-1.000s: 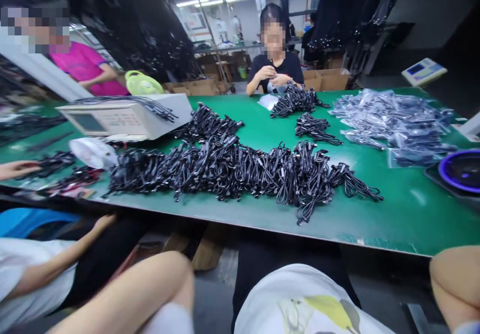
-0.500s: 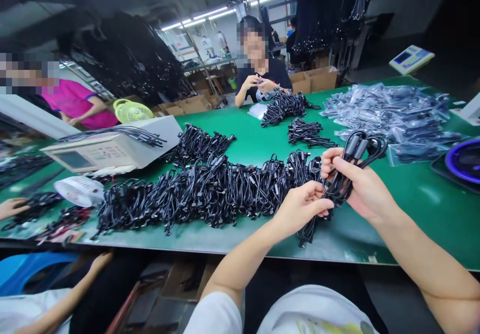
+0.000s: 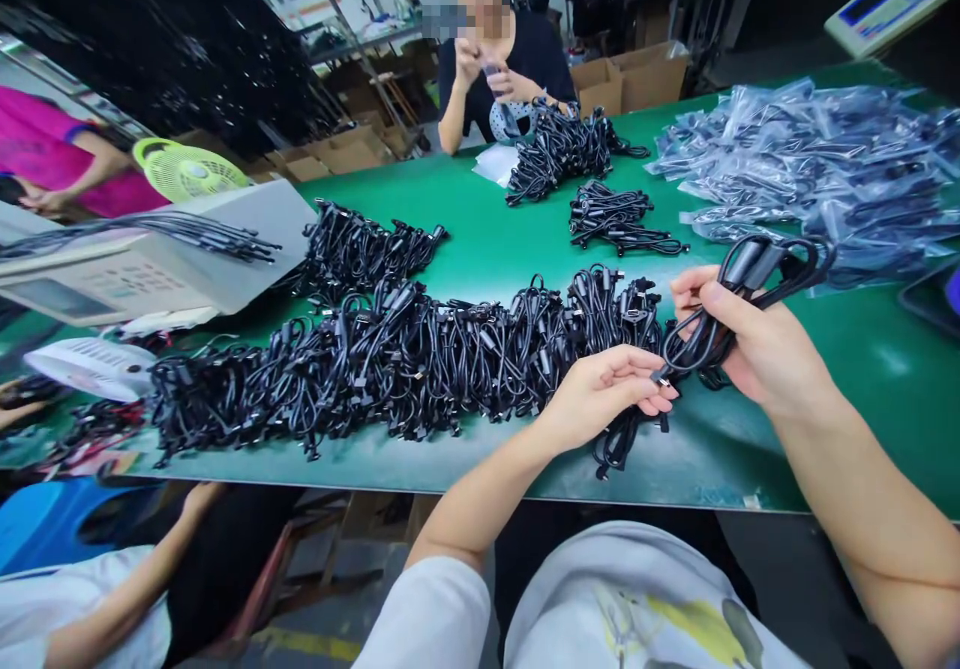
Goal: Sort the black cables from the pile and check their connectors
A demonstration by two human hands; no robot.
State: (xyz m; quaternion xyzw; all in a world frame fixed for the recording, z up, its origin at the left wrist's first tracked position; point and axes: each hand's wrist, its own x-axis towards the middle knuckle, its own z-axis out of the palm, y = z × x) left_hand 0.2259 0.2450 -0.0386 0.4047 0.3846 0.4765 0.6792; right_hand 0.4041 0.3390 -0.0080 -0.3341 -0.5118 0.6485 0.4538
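A coiled black cable bundle [image 3: 750, 274] is gripped in my right hand [image 3: 772, 349], held up over the right part of the table. My left hand [image 3: 611, 389] pinches a small connector [image 3: 661, 377] at the lower end of this bundle between thumb and fingers. Beneath and left of my hands, a long row of bundled black cables [image 3: 420, 359] runs along the table's near side. A few cables [image 3: 619, 444] lie just under my left hand. The exact form of the connector's tip is too small to tell.
Clear plastic bags with cables [image 3: 817, 169] are piled on the green table [image 3: 495, 259] at the right. Smaller cable heaps [image 3: 611, 219] lie farther back. A beige instrument [image 3: 150, 259] and white fan [image 3: 90, 364] stand left. A co-worker [image 3: 502, 69] sits opposite; another sits at left.
The view has tilted downward and shifted. My right hand with the cable bundle has moved slightly right, and the connector at my left fingertips shows more clearly. The opposite co-worker's hands have risen.
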